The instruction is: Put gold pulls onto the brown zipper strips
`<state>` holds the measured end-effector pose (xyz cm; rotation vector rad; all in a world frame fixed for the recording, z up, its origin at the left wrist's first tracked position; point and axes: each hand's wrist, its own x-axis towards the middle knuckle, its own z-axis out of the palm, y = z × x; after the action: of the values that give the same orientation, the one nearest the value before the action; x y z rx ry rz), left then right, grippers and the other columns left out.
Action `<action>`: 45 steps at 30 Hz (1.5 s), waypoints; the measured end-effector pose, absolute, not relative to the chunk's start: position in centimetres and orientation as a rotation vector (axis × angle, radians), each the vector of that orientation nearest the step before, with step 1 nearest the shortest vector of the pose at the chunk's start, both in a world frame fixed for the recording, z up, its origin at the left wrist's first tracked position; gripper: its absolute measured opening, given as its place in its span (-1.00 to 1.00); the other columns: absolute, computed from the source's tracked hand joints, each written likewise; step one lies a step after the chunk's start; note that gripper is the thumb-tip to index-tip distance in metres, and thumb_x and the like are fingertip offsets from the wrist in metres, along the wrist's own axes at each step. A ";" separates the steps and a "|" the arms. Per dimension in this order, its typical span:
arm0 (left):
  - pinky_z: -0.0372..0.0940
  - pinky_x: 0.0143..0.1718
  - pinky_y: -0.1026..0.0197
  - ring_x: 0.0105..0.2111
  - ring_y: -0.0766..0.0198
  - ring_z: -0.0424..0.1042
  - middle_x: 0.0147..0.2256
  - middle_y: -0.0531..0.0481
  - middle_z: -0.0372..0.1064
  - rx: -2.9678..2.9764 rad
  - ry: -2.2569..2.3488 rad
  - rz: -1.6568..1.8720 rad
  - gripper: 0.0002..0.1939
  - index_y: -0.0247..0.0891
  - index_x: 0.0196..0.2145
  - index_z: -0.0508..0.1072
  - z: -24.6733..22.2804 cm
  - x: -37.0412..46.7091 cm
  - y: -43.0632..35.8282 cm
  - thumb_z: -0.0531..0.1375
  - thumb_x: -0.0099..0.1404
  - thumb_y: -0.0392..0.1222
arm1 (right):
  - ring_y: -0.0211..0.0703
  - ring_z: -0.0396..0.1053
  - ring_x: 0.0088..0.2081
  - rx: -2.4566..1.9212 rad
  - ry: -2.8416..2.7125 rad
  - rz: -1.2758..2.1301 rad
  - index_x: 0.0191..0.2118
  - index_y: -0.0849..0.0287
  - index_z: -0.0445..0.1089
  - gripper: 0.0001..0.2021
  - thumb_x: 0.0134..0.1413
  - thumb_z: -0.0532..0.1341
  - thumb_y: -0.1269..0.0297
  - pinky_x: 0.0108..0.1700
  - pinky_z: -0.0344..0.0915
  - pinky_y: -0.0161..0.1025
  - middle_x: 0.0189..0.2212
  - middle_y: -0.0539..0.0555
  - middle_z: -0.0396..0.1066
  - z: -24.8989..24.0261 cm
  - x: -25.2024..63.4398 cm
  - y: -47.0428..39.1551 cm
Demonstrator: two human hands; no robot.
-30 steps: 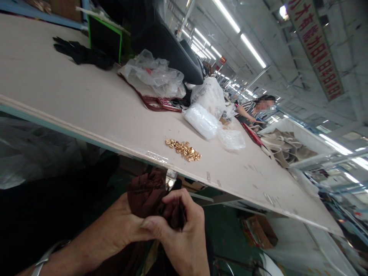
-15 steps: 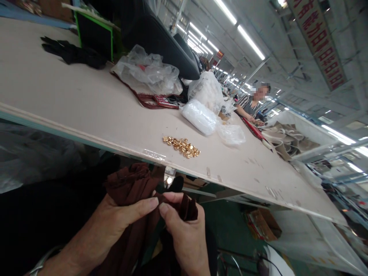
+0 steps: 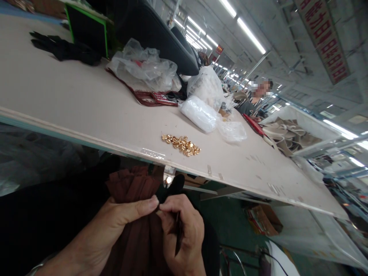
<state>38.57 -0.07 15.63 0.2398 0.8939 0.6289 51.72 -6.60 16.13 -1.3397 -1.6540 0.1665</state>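
Note:
Dark brown fabric strips (image 3: 133, 186) stand bunched in my left hand (image 3: 123, 218), its thumb laid along them and pointing right. My right hand (image 3: 182, 228) is closed beside it, fingertips pinched close to the left thumb tip, with a dark brown piece showing between its fingers. More brown fabric hangs below and between both hands. Both hands are below the table's front edge. On the table (image 3: 115, 122) above them lies a small pile of gold metal pieces (image 3: 182, 145).
Clear plastic bags (image 3: 201, 113), a red calculator (image 3: 163, 98) and black gloves (image 3: 66, 50) lie farther back on the table. A metal fitting (image 3: 169, 174) sits under its edge. Beyond, a person (image 3: 253, 99) is near a bin of beige pieces (image 3: 290, 134).
My right hand has turned, its fingers now curled over, and the brown folds that stuck out of it are mostly hidden. The bunch in my left hand has tilted slightly.

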 end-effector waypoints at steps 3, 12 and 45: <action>0.50 -0.29 0.08 -0.39 -0.02 0.61 -0.44 -0.09 0.61 0.121 0.770 0.498 -0.71 -0.28 -0.42 0.61 16.1 38.6 0.1 0.50 -0.17 -0.32 | -0.23 0.41 -0.36 -1.291 -1.699 0.142 -0.18 0.15 0.33 -0.75 0.07 0.08 0.59 -0.34 0.28 -0.30 -0.40 0.00 0.39 15.7 51.7 -6.7; 0.50 -0.26 0.09 -0.32 -0.06 0.63 -0.40 -0.12 0.64 0.146 0.811 0.541 -0.61 -0.27 -0.27 0.63 16.9 38.4 -0.5 0.51 -0.14 -0.29 | -0.29 0.38 -0.32 -1.439 -1.281 0.246 -0.20 0.07 0.34 -0.79 0.21 0.09 0.55 -0.30 0.31 -0.38 -0.37 -0.04 0.36 14.9 50.6 -6.4; 0.51 -0.30 0.13 -0.40 0.09 0.61 -0.39 0.00 0.63 0.580 0.946 0.774 -0.78 -0.22 -0.34 0.58 17.3 39.5 1.7 0.44 0.00 -0.22 | -0.54 -0.11 -0.76 -1.120 -0.251 1.244 -0.49 0.15 0.19 -0.67 -0.17 0.38 0.17 -0.74 -0.04 -0.54 -0.70 -0.18 0.27 16.5 50.5 -3.9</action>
<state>39.52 1.66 17.27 0.5803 0.9459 0.7744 50.50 -3.95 16.49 -1.1205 -0.2509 1.2443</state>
